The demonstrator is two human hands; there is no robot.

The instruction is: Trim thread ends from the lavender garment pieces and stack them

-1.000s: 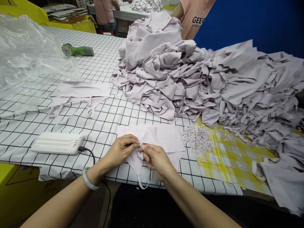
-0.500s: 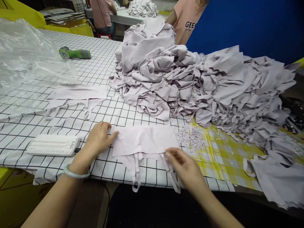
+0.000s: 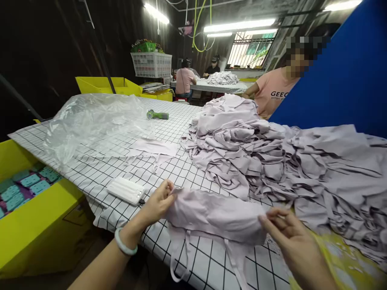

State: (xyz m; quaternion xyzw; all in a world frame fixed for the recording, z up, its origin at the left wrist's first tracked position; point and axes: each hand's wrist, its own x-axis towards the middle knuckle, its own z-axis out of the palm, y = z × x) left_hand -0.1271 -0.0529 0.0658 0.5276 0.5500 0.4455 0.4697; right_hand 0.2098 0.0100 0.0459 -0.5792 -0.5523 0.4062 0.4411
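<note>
Stretched between my two hands is a pale lilac strappy camisole top, lifted off the table with its straps dangling toward me. My left hand, with a pale bangle on the wrist, pinches its upper left corner. At its right end my right hand grips the edge between thumb and fingers. A second matching top lies flat on the checked tablecloth beyond my left hand. The big heap of lilac garments rises just past the held one.
A white power bank with a cable lies left of my left hand. Farther back are clear plastic sheeting and a green-handled tool. A yellow bin stands at the left edge. A blue panel and a person are across the table.
The top lay flat on the table; now both hands hold it raised by its ends. My right hand has moved from a strap to the right edge. The view has tilted up and left.
</note>
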